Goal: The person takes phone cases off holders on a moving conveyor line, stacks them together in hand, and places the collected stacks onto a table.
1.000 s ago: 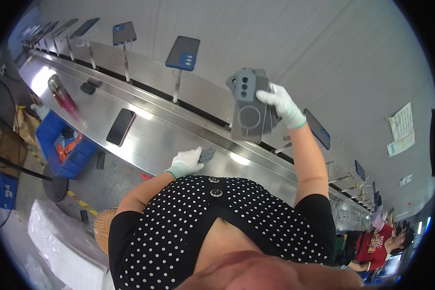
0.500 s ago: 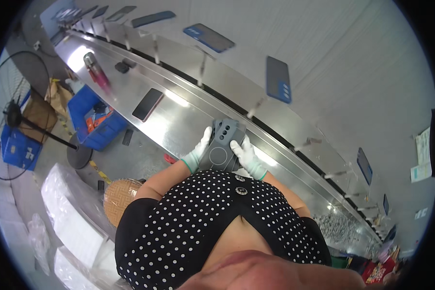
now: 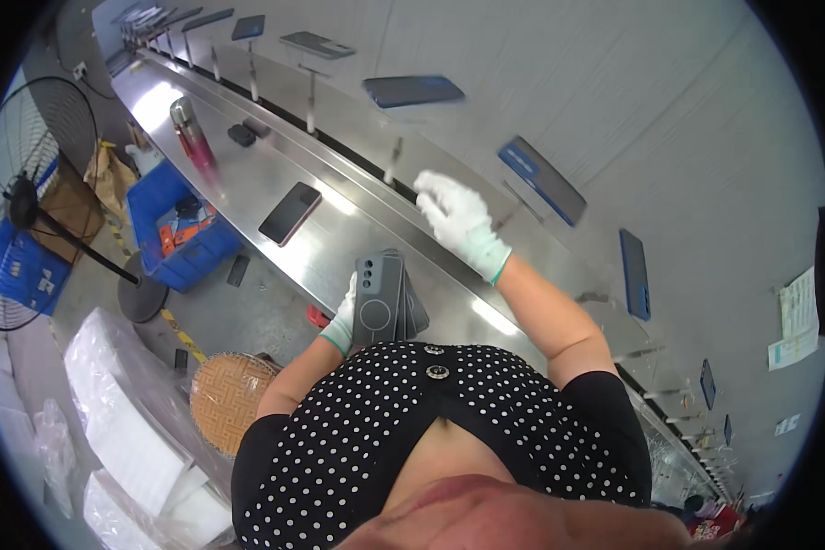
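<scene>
My left hand [image 3: 342, 321], in a white glove with a teal cuff, grips the left side of a fanned stack of grey phone cases [image 3: 377, 310] close in front of my chest. The top case has camera holes and a thin ring outline. Out over the line's rail, my gloved right hand [image 3: 454, 215] is raised with its fingers loosely bent and apart, and nothing shows in it. It is nearest to a thin post [image 3: 394, 160] under a dark phone case [image 3: 414, 90]. Beyond it, a blue-grey phone case [image 3: 543, 180] sits tilted on another holder.
On the metal bench [image 3: 238, 188] lie a phone [image 3: 290, 214] and a small black object [image 3: 241, 135], near a red-and-silver flask [image 3: 191, 136]. A blue crate [image 3: 179, 261] and a fan [image 3: 27, 215] stand at left. Beside me is a woven stool [image 3: 229, 403]. Several mounted cases line the rail.
My right hand has let go of the stack and reached forward to the line. The left hand keeps the stack, now farther left and closer to me. Mounted cases have shifted along the line.
</scene>
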Demonstrator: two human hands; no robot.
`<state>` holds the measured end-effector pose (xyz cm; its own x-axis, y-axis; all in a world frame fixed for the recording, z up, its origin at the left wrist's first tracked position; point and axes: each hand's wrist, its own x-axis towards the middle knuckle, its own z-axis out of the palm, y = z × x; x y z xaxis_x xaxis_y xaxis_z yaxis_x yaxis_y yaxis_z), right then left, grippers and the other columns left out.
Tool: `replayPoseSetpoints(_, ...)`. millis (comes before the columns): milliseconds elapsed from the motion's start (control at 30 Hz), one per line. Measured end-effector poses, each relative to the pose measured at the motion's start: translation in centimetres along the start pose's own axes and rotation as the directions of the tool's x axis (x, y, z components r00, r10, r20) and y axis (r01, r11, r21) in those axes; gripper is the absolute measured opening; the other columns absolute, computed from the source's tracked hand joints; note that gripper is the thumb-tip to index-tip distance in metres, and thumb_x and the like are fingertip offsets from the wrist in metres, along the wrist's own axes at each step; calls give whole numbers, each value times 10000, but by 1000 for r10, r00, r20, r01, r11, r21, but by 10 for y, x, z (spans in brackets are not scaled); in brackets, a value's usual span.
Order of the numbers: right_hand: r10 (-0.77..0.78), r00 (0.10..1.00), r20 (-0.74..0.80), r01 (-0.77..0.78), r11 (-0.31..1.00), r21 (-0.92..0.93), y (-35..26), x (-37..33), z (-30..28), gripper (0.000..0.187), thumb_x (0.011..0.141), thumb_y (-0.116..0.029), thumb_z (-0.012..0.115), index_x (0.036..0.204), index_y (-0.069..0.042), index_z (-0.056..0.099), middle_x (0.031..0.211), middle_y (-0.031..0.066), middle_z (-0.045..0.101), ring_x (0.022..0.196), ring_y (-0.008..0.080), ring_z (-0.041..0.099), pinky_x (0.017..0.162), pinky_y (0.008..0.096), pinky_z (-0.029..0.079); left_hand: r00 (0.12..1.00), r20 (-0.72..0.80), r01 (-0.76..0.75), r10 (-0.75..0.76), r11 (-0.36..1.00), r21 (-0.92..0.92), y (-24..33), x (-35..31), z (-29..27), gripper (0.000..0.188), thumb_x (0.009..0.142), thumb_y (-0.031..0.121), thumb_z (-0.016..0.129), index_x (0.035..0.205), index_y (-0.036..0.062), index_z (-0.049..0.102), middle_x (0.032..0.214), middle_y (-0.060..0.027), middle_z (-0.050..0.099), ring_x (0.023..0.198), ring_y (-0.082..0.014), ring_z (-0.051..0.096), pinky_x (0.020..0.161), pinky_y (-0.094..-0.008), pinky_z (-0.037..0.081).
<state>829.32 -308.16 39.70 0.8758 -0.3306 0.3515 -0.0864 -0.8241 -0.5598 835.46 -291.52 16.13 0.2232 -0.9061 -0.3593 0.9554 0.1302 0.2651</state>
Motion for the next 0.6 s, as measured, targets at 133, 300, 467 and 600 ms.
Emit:
replayPoseSetpoints(133,-410,893,-187,325,874,-362,-4,88,-11,210,869,-243,614,985,-79,674,1113,107,666,1021,291,633,901,395,497,1000,-8,4,-4,1000,18,7,8,-32,389,1022,365,408,1179,79,620,1040,-74,677,866,-210,683,784,-375,595)
replayPoseSetpoints(300,-626,766,-145,386,629,-675,-21,180,-3,340,926,-362,523,1012,-63,660,1131,149,651,1048,332,618,911,429,480,991,57,120,-119,993,-19,11,7,-58,380,1035,329,379,1221,73,590,1101,-79,659,929,-212,668,838,-374,577)
replayPoseSetpoints(467,253,951,-176,-294,915,-275,50,214,6,743,922,-641,406,1074,50,633,1069,289,644,1053,425,602,906,444,469,989,102,103,-108,993,48,17,16,-68,378,1039,316,369,1246,73,571,1137,-82,645,965,-212,655,863,-370,566)
replayPoseSetpoints(600,355,838,415,-543,624,562,76,203,-40,358,902,-260,671,1052,64,650,1005,108,677,900,176,630,787,311,514,988,126,80,-89,994,76,16,18,-74,378,1041,306,361,1266,72,557,1165,-84,633,994,-213,646,884,-367,556)
